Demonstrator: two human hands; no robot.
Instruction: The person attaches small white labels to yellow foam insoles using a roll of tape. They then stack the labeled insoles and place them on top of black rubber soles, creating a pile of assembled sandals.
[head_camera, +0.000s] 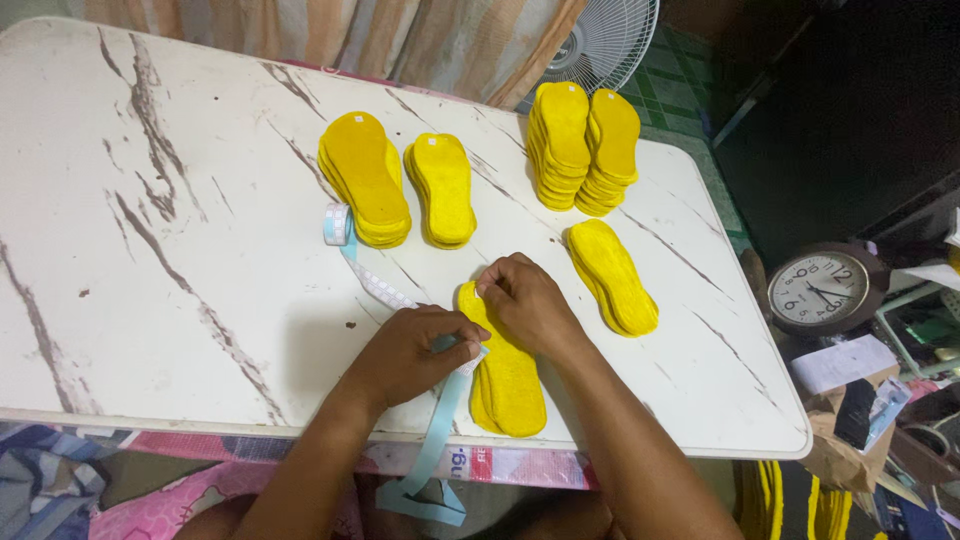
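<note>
At lower centre of the frame, both hands work a small stack of yellow insoles (510, 385) on the table (150, 250). The left hand (410, 355) pinches a light-blue measuring tape (435, 440) across it; the right hand (525, 305) presses fingertips on its upper end. Four other stacks (365, 180) lie beyond, seemingly sorted.

White marbled surface (150, 300) carries four other stacks of yellow insoles: two side by side mid-surface (365, 178) (442, 187), two taller stacks at the far edge (562, 140) (612, 145), one low stack to the right (612, 275). Standing fan (605, 40) behind, round wall clock (822, 290) lying right, striped curtain (440, 40).
</note>
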